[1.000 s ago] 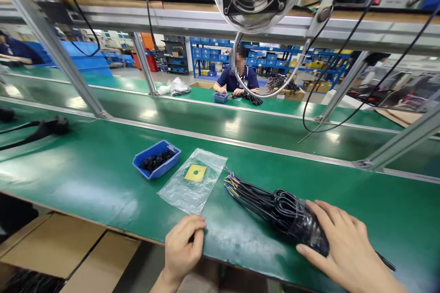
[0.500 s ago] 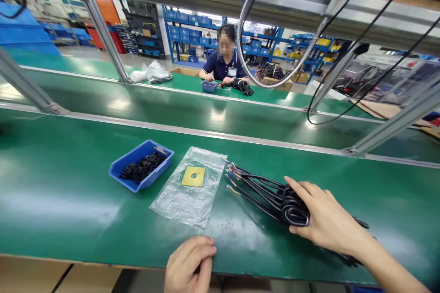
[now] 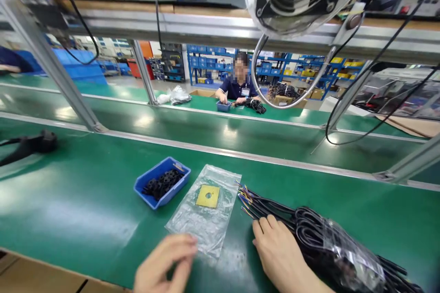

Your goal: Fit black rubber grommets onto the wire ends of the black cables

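Green bench (image 3: 85,192): left fingers (image 3: 182,241) half-open near clear bag (image 3: 206,224), right fingers (image 3: 264,225) curled beside black cables (image 3: 309,220) (grip unclear)

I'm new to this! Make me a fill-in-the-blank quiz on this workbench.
The tray holding small black parts is coloured ____.
The yellow square has a ____ in its middle.
In the picture, the clear plastic bag lies to the ____ of the black cables.
The wearer's hand nearer those cables is the ____ one.
Missing words: blue; hole; left; right.
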Motion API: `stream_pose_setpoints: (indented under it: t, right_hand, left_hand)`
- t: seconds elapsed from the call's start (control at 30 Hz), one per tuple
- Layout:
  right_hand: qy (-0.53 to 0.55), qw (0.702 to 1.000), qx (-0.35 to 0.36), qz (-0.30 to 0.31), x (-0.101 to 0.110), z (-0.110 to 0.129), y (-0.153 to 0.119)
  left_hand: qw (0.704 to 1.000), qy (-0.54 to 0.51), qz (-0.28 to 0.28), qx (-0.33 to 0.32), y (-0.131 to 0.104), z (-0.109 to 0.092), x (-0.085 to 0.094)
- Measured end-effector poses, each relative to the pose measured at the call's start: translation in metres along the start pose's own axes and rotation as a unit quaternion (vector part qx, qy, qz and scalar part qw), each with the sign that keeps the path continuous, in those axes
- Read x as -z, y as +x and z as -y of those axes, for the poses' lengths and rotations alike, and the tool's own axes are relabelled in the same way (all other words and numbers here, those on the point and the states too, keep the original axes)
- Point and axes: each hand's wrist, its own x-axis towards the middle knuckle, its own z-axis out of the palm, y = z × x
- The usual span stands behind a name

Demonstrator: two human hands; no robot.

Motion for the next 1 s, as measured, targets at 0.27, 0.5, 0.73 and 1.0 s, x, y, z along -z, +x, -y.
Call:
stream_pose_setpoints:
  t: [0.27, 0.5, 0.73, 1.0]
  right_hand:
    - [0.007, 0.997, -0.01, -0.08, -0.024, -0.009, 0.002]
    - [0.088, 0.966, 0.113, -0.216, -0.009, -0.009, 0.0]
    - [0.134, 0.938, 0.165, -0.275, 0.0, -0.008, 0.002]
    - [0.185, 0.937, 0.163, -0.249, -0.001, -0.005, -0.001]
  left_hand:
    - [0.901, 0.31, 0.255, 0.163, 0.123, 0.116, 0.059]
    - [0.887, 0.336, 0.288, 0.134, 0.125, 0.119, 0.045]
    - [0.91, 0.323, 0.137, 0.221, 0.124, 0.117, 0.046]
    - [0.941, -0.026, -0.013, 0.338, 0.118, 0.102, 0.045]
